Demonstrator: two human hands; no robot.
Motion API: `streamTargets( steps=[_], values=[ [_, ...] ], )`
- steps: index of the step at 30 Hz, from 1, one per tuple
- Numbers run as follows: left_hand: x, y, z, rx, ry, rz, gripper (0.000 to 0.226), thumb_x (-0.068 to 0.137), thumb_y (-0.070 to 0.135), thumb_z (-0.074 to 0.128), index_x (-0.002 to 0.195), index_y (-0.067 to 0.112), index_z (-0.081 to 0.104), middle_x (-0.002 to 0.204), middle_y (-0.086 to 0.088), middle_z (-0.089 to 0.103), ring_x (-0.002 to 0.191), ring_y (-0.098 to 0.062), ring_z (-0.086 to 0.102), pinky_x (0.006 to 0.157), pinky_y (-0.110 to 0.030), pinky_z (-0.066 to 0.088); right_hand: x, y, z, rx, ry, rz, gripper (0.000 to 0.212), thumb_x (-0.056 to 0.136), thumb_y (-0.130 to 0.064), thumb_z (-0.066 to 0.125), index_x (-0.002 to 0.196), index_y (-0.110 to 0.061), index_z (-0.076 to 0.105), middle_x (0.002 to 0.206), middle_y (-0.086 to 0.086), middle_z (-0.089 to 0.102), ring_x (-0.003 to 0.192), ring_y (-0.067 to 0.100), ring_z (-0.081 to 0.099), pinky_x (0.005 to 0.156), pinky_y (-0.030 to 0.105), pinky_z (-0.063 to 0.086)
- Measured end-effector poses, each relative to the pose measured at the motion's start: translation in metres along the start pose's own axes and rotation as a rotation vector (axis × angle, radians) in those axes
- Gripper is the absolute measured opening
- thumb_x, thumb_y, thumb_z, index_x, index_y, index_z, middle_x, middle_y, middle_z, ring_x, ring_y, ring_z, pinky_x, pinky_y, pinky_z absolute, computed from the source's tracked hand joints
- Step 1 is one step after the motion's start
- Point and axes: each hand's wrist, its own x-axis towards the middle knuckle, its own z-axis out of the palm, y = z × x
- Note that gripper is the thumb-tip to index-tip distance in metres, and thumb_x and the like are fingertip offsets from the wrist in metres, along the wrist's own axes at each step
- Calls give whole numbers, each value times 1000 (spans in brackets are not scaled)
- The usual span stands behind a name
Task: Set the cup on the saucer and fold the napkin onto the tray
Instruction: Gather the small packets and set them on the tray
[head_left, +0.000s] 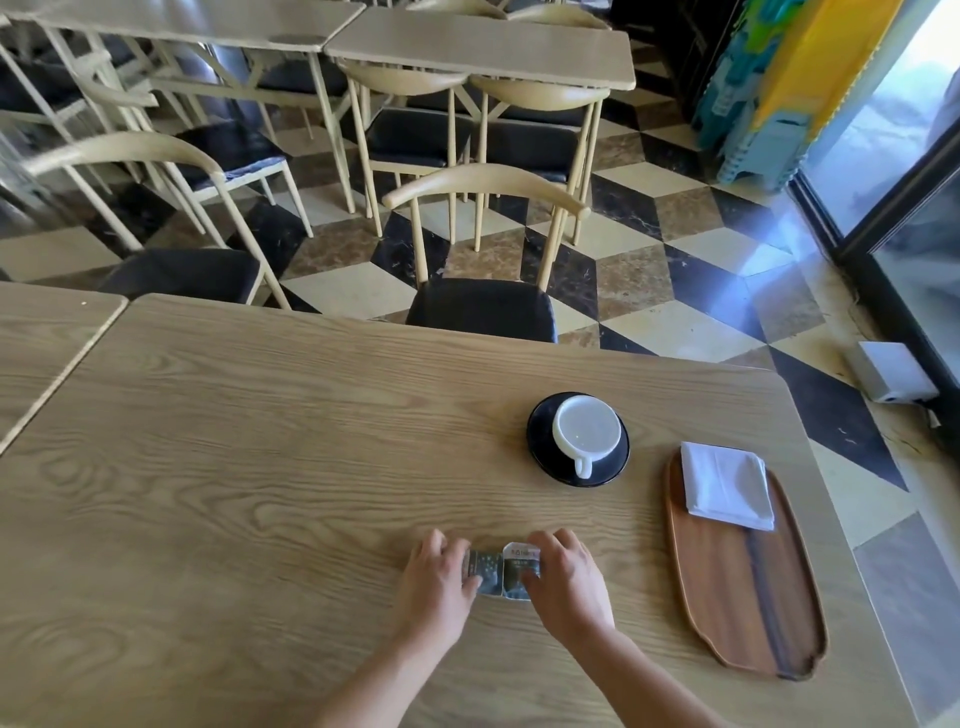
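A white cup (587, 431) stands upright on a black saucer (540, 441), its handle pointing toward me. To the right lies an oval wooden tray (743, 597), and a folded white napkin (724, 486) rests on its far end. Near the table's front edge, a small dark printed packet (501, 574) lies on the wood. My left hand (436, 582) holds its left end with curled fingers. My right hand (563, 579) holds its right end the same way, covering part of it.
The wooden table (260, 493) has a second table (41, 338) butted against its left side. A chair (483, 306) with a black seat stands at the far edge. More chairs and tables fill the tiled floor behind. A glass door is at the right.
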Motion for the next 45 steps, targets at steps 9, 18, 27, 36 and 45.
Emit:
streamTargets(
  steps=[9,18,27,36,45],
  values=[
    [2,5,-4,-9,34,-247,44,70,41,81,104,17,65,103,-2,64,96,-24,63,84,-32,46,6,3,-8,-82,-81,8,40,83,-39,70,120,-32,56,109,-7,53,108,17,52,71,31,51],
    [10,29,-8,-115,9,-369,26,76,24,78,98,21,65,92,3,73,92,-16,67,80,-28,49,11,-1,-10,-28,-76,31,26,80,-24,73,99,-25,56,102,-6,59,99,19,56,74,32,49],
    [21,31,-5,-47,-15,-330,36,80,8,68,114,20,62,114,2,66,109,-19,60,89,-26,43,13,6,-19,80,-60,87,27,78,-17,74,101,-22,60,102,-6,65,90,16,59,71,25,44],
    [28,40,-12,-148,-40,-385,17,78,8,64,85,24,64,90,6,67,90,-18,62,77,-30,50,16,5,-20,139,-56,107,17,79,-13,68,93,-21,65,96,-5,65,88,17,59,72,29,47],
    [39,64,-16,-602,37,-336,25,77,1,72,66,22,63,63,7,64,62,-16,58,58,-20,45,3,23,-43,264,77,177,14,81,-9,59,85,-20,64,82,-13,58,76,8,52,60,11,33]
  ],
)
